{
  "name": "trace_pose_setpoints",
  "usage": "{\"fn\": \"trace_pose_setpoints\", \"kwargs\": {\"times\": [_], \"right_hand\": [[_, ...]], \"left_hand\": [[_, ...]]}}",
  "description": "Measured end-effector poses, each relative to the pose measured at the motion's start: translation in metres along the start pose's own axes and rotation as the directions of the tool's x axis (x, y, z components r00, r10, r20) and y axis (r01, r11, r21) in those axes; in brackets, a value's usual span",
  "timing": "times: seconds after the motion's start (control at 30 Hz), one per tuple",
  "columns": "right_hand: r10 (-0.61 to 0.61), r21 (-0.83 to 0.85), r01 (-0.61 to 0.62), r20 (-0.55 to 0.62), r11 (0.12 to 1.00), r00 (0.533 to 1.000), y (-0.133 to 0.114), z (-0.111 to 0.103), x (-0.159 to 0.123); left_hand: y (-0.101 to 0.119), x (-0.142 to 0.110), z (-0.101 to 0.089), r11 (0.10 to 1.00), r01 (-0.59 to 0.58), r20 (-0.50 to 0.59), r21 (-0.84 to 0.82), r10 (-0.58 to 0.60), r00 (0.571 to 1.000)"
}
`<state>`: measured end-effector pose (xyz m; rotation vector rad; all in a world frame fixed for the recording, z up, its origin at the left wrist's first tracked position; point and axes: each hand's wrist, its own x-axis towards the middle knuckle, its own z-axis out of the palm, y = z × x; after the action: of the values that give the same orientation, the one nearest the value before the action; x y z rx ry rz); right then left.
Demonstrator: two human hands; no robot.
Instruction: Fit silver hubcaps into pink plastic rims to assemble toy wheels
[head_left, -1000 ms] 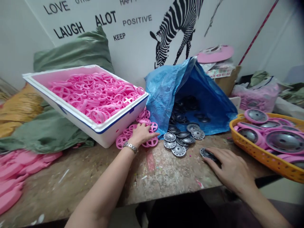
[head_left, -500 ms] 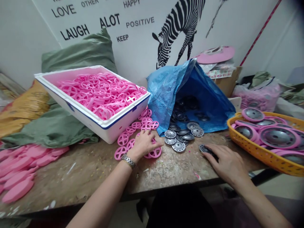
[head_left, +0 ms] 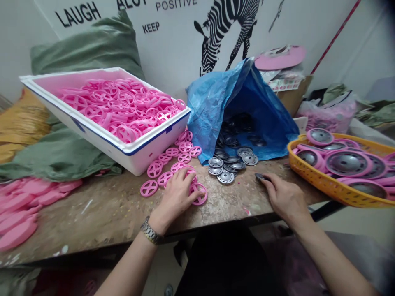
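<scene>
My left hand (head_left: 175, 195), a metal watch on its wrist, reaches over loose pink spoked wheel rings (head_left: 149, 188) on the table. Its fingers are bent and the thumb stands apart, touching or just above a pink ring (head_left: 202, 198). A firm hold on any ring cannot be made out. On the right, my right hand (head_left: 285, 195) pinches a dark grey disc (head_left: 259, 176), seen nearly edge-on above the table. Between the hands lies a pile of grey slotted discs (head_left: 226, 176), spilling from the mouth of a blue bag (head_left: 205, 111).
A white foam box (head_left: 148, 158) full of pink rings tilts at the left. Flat pink pieces (head_left: 18, 222) lie at the far left of the worn table (head_left: 101, 213). A yellow basket (head_left: 327, 181) on the right holds pink-rimmed grey wheels. Green sacks (head_left: 89, 53) stand behind.
My view has tipped down and shifted a little. The left hand has drawn back slightly toward me over the rings. In my right hand the grey disc is now turned more edge-on.
</scene>
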<state>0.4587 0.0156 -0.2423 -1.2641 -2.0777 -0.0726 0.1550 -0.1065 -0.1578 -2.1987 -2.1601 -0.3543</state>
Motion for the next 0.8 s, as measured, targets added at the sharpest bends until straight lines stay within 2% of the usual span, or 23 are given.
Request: {"fn": "trace_pose_setpoints", "kwargs": {"times": [0.13,0.4,0.5,0.7,0.8], "right_hand": [[0.023,-0.015,-0.023,-0.019,1.000,1.000,0.000,-0.002,-0.001],[0.043,0.070,-0.044,0.011,0.997,0.999,0.005,-0.001,-0.003],[0.041,0.193,-0.037,-0.016,0.981,0.999,0.003,-0.006,-0.003],[0.114,0.364,-0.057,-0.136,0.930,0.984,-0.013,-0.027,-0.009],[0.212,0.494,-0.152,-0.067,0.856,0.975,-0.026,-0.035,-0.016]], "left_hand": [[0.004,-0.016,0.007,0.997,0.069,-0.038,0.033,-0.067,0.997],[0.010,-0.022,0.016,0.993,0.061,-0.103,-0.100,-0.071,0.992],[0.015,-0.027,0.014,0.995,0.084,-0.102,-0.055,-0.090,0.991],[0.033,-0.044,0.003,0.963,0.230,-0.078,0.142,-0.221,0.972],[0.038,-0.046,0.003,0.958,0.243,-0.060,0.154,-0.236,0.970]]}}
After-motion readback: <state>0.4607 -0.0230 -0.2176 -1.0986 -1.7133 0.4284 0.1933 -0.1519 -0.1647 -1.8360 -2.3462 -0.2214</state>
